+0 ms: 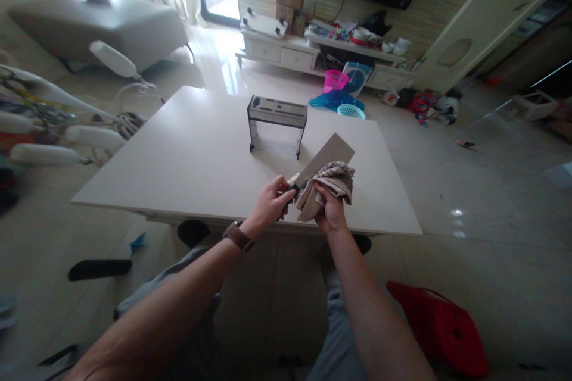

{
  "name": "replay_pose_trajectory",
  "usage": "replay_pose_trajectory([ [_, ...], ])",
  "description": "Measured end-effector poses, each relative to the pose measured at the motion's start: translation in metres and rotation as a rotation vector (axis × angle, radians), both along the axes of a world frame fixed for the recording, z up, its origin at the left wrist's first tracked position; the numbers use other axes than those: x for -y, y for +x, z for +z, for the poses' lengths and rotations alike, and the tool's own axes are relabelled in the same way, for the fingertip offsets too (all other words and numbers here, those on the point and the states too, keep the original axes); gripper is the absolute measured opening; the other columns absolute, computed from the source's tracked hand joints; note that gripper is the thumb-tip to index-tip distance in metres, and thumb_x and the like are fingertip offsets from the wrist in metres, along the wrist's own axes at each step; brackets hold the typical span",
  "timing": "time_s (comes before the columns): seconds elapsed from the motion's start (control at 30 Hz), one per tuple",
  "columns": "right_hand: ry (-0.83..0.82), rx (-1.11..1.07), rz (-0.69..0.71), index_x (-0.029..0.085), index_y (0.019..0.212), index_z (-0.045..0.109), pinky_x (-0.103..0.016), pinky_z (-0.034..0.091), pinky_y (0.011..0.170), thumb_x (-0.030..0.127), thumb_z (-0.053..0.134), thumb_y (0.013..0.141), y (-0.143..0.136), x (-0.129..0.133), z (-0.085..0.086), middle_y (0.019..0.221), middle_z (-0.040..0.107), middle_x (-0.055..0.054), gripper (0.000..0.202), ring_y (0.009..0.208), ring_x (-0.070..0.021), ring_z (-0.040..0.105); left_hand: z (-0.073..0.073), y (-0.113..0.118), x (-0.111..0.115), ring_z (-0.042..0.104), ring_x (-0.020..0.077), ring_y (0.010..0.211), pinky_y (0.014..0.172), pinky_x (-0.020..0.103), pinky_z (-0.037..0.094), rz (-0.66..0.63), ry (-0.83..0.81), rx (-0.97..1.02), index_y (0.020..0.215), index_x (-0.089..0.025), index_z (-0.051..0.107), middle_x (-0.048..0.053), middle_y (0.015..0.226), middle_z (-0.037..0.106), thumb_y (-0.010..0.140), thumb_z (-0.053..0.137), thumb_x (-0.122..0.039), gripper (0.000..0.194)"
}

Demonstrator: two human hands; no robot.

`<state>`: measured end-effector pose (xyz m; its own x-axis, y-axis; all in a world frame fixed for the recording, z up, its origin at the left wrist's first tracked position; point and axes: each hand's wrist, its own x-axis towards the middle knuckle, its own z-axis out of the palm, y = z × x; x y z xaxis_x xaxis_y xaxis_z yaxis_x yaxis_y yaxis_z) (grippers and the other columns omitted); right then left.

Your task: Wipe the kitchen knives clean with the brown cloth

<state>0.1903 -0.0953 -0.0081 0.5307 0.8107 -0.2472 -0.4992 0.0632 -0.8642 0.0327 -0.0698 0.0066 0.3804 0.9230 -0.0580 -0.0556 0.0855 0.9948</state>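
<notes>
Cleaver (328, 155) above the table (179, 158) near its front edge, handle gripped in the left hand (270, 201). Right hand (331, 209) clutches a bunched cloth (334, 180) overlapping the blade. Slotted stand (277, 110) beyond; table extends broadly left.

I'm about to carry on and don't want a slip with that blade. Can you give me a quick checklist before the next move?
1. Left grip on the knife: ok, closed around its dark handle.
2. Right grip on the cloth: ok, holding it bunched.
3. Blade fully in view: not ok, the cloth covers part of it.
4. Right grip clear of the cutting edge: cannot tell, the cloth hides that area.
5. Slotted rack steady: ok as far as visible, upright on the table.
6. Knife clear of rack: ok, they look apart.
</notes>
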Motion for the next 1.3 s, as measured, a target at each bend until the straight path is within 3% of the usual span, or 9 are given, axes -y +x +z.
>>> replay_pose_trajectory([
  [0.1, 0.008, 0.026, 0.088, 0.02, 0.085, 0.075, -0.037, 0.059, 0.092, 0.022, 0.092, 0.05, -0.004, 0.001, 0.003, 0.088, 0.078, 0.002, 0.039, 0.088, -0.0197, 0.072, 0.002, 0.006, 0.002, 0.051, 0.0076, 0.035, 0.03, 0.018, 0.039, 0.06, -0.028, 0.015, 0.083, -0.021, 0.044, -0.007, 0.065, 0.059, 0.082, 0.068, -0.047, 0.035],
  [0.2, -0.013, 0.077, 0.088, 0.019, 0.087, 0.076, -0.039, 0.059, 0.092, 0.021, 0.095, 0.048, -0.004, 0.003, 0.002, 0.091, 0.078, 0.001, 0.043, 0.089, -0.0208, 0.072, 0.004, 0.004, -0.001, 0.049, 0.0065, 0.034, 0.03, 0.017, 0.038, 0.059, -0.043, 0.033, 0.081, -0.021, 0.045, -0.007, 0.063, 0.058, 0.08, 0.071, -0.048, 0.037],
  [0.37, -0.03, 0.05, 0.042, 0.02, 0.087, 0.075, -0.042, 0.061, 0.088, 0.02, 0.097, 0.044, 0.008, 0.008, 0.002, 0.092, 0.078, 0.001, 0.049, 0.087, -0.0224, 0.072, 0.004, -0.008, -0.011, 0.05, 0.0084, 0.034, 0.029, 0.018, 0.037, -0.029, -0.04, 0.023, 0.081, -0.02, 0.048, -0.005, 0.059, 0.059, 0.08, 0.072, -0.047, 0.036],
  [0.47, -0.011, 0.064, -0.055, 0.02, 0.085, 0.075, -0.04, 0.061, 0.088, 0.017, 0.096, 0.042, 0.025, 0.007, 0.004, 0.091, 0.078, 0.002, 0.048, 0.087, -0.0214, 0.072, 0.002, -0.018, -0.016, 0.051, 0.009, 0.035, 0.029, 0.019, 0.038, -0.066, -0.051, -0.001, 0.081, -0.019, 0.051, -0.004, 0.059, 0.06, 0.079, 0.073, -0.045, 0.034],
  [0.57, 0.006, 0.035, -0.148, 0.02, 0.086, 0.075, -0.035, 0.061, 0.087, 0.018, 0.094, 0.048, 0.041, 0.005, 0.005, 0.09, 0.078, 0.003, 0.042, 0.085, -0.0184, 0.072, 0.002, -0.024, -0.016, 0.052, 0.0093, 0.036, 0.029, 0.019, 0.039, -0.103, -0.063, -0.033, 0.082, -0.019, 0.052, -0.003, 0.061, 0.062, 0.078, 0.074, -0.043, 0.033],
  [0.63, -0.003, -0.017, -0.125, 0.021, 0.087, 0.075, -0.034, 0.062, 0.085, 0.02, 0.092, 0.053, 0.043, 0.004, 0.003, 0.089, 0.078, 0.003, 0.038, 0.083, -0.0174, 0.072, 0.003, -0.024, -0.013, 0.052, 0.0093, 0.036, 0.029, 0.019, 0.039, -0.112, -0.062, -0.048, 0.082, -0.019, 0.052, -0.003, 0.061, 0.061, 0.078, 0.074, -0.043, 0.033],
  [0.83, -0.028, -0.087, 0.066, 0.021, 0.09, 0.074, -0.036, 0.062, 0.089, 0.022, 0.092, 0.054, 0.015, 0.003, -0.008, 0.09, 0.079, 0.002, 0.04, 0.086, -0.0184, 0.074, 0.005, -0.013, -0.003, 0.052, 0.008, 0.038, 0.031, 0.017, 0.039, -0.076, -0.01, -0.047, 0.083, -0.019, 0.05, -0.005, 0.061, 0.058, 0.083, 0.072, -0.047, 0.035],
  [1.0, 0.005, -0.07, -0.002, 0.021, 0.086, 0.072, -0.041, 0.063, 0.09, 0.022, 0.093, 0.052, 0.005, -0.001, -0.008, 0.089, 0.079, 0.002, 0.04, 0.086, -0.0208, 0.074, 0.009, -0.011, -0.005, 0.052, 0.0078, 0.037, 0.031, 0.017, 0.039, -0.088, 0.013, -0.091, 0.082, -0.02, 0.048, -0.005, 0.063, 0.059, 0.08, 0.076, -0.045, 0.038],
  [1.3, -0.009, -0.122, -0.115, 0.021, 0.09, 0.073, -0.034, 0.063, 0.08, 0.019, 0.089, 0.055, 0.052, -0.003, -0.005, 0.088, 0.079, 0.003, 0.039, 0.08, -0.0176, 0.074, 0.003, -0.048, -0.019, 0.051, 0.0063, 0.038, 0.031, 0.017, 0.036, -0.274, 0.015, -0.24, 0.083, -0.019, 0.051, -0.004, 0.069, 0.061, 0.078, 0.082, -0.041, 0.038],
])
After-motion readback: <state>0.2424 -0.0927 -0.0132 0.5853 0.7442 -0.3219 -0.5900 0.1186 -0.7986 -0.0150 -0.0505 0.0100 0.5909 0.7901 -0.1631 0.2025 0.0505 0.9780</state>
